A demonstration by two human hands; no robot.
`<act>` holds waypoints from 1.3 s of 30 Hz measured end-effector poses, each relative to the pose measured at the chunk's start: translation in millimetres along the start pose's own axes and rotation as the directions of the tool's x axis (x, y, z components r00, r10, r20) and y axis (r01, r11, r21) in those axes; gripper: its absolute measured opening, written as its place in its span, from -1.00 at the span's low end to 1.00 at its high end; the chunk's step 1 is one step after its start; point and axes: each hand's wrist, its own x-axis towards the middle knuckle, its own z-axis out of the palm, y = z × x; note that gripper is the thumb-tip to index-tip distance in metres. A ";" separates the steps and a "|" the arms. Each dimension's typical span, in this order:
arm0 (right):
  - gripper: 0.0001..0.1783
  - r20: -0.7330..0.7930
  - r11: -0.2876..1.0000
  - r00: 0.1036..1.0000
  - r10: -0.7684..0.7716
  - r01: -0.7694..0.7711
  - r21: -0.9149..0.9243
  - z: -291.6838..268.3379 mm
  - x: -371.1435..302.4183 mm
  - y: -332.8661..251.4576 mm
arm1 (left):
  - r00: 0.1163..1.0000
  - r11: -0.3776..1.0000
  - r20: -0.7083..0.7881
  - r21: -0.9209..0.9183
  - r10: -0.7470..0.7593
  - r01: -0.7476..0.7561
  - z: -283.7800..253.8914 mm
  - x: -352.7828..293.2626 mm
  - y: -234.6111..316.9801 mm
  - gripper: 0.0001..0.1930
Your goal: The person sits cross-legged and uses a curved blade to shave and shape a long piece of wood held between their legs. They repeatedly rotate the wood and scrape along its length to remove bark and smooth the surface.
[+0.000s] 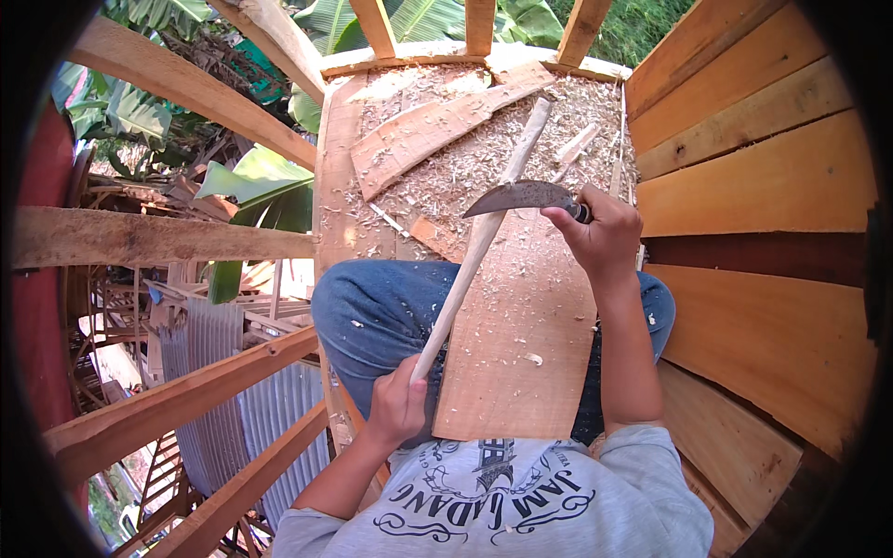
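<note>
My left hand (pixel 398 405) is closed round the lower end of a long pale wooden stick (pixel 472 256), near my lap. The stick slants away up and to the right, its far end over the shavings. In my right hand (pixel 603 232) is the dark handle of a curved knife (pixel 521 196), fingers wrapped round it. Its broad, dark blade points left and lies across the stick, a little above the stick's middle. Beneath them a wide wooden board (pixel 521 363) rests between my legs, sprinkled with shavings.
Wood shavings (pixel 419 98) cover the far floor. A flat, tapered plank (pixel 428 130) and a small wood piece (pixel 437 238) lie there. Slatted rails (pixel 158 237) border the left, with corrugated sheets (pixel 209 372) below. A plank wall (pixel 753 186) stands close on the right.
</note>
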 end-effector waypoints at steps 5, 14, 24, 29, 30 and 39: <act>-0.27 -0.007 1.000 1.000 -0.012 0.012 -0.021 10.2 1.9 1.7 | 0.999 0.999 0.019 -0.027 -0.047 0.048 -2.6 -0.3 0.7 -0.73; -0.35 0.194 0.978 0.981 0.011 -0.051 0.202 -2.5 -19.1 -35.5 | 0.999 0.998 -0.021 -0.050 -0.035 0.033 1.6 1.0 2.8 -0.65; -0.39 0.223 0.937 0.946 -0.237 0.162 0.309 2.3 -29.5 -49.8 | 0.999 0.999 -0.012 -0.016 -0.041 0.041 -1.0 -0.8 0.3 -0.73; -0.37 0.162 0.938 0.986 -0.046 -0.013 0.347 10.4 -20.7 -29.0 | 0.997 0.998 0.018 -0.003 -0.070 0.070 1.8 0.5 1.3 -0.73; -0.37 0.144 0.909 0.983 -0.112 0.043 0.414 11.0 -28.4 -41.1 | 0.998 0.998 0.004 -0.002 -0.056 0.056 0.9 0.8 0.0 -0.73; -0.39 0.205 0.867 0.871 -0.446 0.364 0.340 3.0 -24.2 -52.6 | 0.999 0.999 -0.012 -0.023 -0.047 0.047 0.8 1.2 -0.7 -0.70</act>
